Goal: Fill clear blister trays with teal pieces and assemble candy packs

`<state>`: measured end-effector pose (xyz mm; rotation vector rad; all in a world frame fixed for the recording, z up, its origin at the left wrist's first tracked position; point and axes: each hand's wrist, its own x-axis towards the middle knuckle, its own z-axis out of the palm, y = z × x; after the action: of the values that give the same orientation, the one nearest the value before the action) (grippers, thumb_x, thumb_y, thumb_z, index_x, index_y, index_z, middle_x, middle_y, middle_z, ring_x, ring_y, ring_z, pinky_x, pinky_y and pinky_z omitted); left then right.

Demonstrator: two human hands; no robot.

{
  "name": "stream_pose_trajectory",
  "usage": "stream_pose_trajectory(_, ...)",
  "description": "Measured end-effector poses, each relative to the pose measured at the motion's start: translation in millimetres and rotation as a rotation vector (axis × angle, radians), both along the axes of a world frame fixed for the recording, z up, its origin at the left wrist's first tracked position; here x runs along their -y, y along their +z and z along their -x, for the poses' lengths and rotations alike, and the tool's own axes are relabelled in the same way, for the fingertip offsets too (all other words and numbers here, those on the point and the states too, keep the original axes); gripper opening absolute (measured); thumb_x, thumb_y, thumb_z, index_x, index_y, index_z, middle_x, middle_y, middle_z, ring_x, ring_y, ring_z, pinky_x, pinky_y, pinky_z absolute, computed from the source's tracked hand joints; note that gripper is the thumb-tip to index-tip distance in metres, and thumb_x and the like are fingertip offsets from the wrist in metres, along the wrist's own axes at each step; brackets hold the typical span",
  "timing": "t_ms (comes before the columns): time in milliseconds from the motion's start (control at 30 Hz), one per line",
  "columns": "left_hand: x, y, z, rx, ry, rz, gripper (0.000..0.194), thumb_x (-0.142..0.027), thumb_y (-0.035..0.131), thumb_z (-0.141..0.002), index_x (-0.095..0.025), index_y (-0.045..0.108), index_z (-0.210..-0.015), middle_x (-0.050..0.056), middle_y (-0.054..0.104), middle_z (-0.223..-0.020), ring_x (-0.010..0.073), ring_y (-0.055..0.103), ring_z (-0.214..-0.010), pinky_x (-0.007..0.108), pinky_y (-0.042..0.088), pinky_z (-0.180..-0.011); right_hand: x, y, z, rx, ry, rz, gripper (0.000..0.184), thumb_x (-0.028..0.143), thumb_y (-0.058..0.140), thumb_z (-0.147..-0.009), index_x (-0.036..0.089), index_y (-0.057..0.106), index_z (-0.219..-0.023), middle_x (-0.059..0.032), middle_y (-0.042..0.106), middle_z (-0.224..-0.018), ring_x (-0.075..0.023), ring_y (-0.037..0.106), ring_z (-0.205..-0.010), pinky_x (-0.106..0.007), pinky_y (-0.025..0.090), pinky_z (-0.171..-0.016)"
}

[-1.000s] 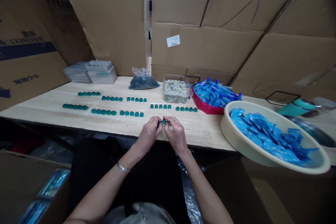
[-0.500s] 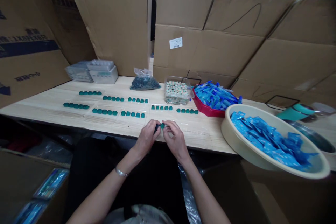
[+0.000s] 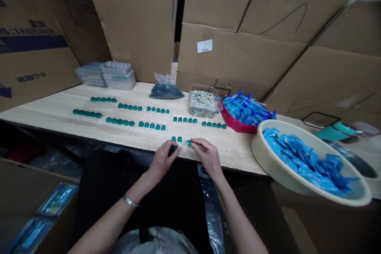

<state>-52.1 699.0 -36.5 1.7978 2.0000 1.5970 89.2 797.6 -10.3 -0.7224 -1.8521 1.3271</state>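
Observation:
My left hand [image 3: 162, 161] rests near the table's front edge, curled around a small dark teal clump [image 3: 172, 150]. My right hand [image 3: 207, 155] pinches a small teal plastic piece [image 3: 188, 143] at its fingertips, low over a clear plastic tray [image 3: 184, 141]. Two matching teal pieces [image 3: 176, 139] stand on that tray, just left of the pinched one. Further back, several rows of teal pieces [image 3: 152, 124] lie in other clear trays on the light wooden table [image 3: 59, 115].
A bag of dark teal pieces [image 3: 166, 89], a clear box of patterned packets [image 3: 202, 104], a red tray of blue sachets [image 3: 238, 119] and a cream basin of blue sachets [image 3: 306, 162] line the table. Stacked plastic trays [image 3: 104, 76] stand back left. Cardboard sheets [image 3: 238, 43] wall the back.
My hands have moved apart, the left going back and left, the right staying at the teal piece. Two teal pieces now stand on the near tray. The view has shifted slightly.

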Motion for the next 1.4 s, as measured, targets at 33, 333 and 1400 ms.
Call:
stream_pose_trajectory(33,2.3,0.2,1.2,0.047,0.025,0.025,0.009,-0.027,0.052,-0.084,-0.019,0.052,-0.089,0.003,0.06,-0.083,0.0147,0.059,-0.08,0.028,0.046,-0.075,-4.9,0.8,1.4,-0.001,-0.03,-0.122,0.019,0.032,0.062,-0.078,0.019,0.07,-0.09,-0.0059,0.068,-0.09,-0.0182,0.064,-0.082,-0.032,0.052,-0.076)
stream_pose_trajectory(333,13.6,2.2,8.0,0.214,0.031,0.224,0.014,-0.032,0.053,-0.082,-0.019,0.057,-0.086,0.001,0.063,-0.081,0.0138,0.056,-0.071,0.026,0.043,-0.069,-43.8,-14.9,23.9,0.212,0.11,-0.748,0.02,0.018,0.05,-0.086,0.02,0.068,-0.095,-0.0084,0.066,-0.092,-0.0196,0.059,-0.087,-0.036,0.049,-0.081)
stream_pose_trajectory(1400,0.8,7.4,6.0,1.013,-0.165,0.269,0.035,-0.045,0.065,-0.07,-0.015,0.053,-0.083,-0.004,0.051,-0.062,0.0023,0.034,-0.04,0.015,0.029,-0.035,-60.7,-25.5,27.4,0.291,0.055,-0.625,0.008,0.016,0.068,-0.071,0.021,0.072,-0.076,-0.0042,0.071,-0.075,-0.0201,0.063,-0.075,-0.036,0.048,-0.077)
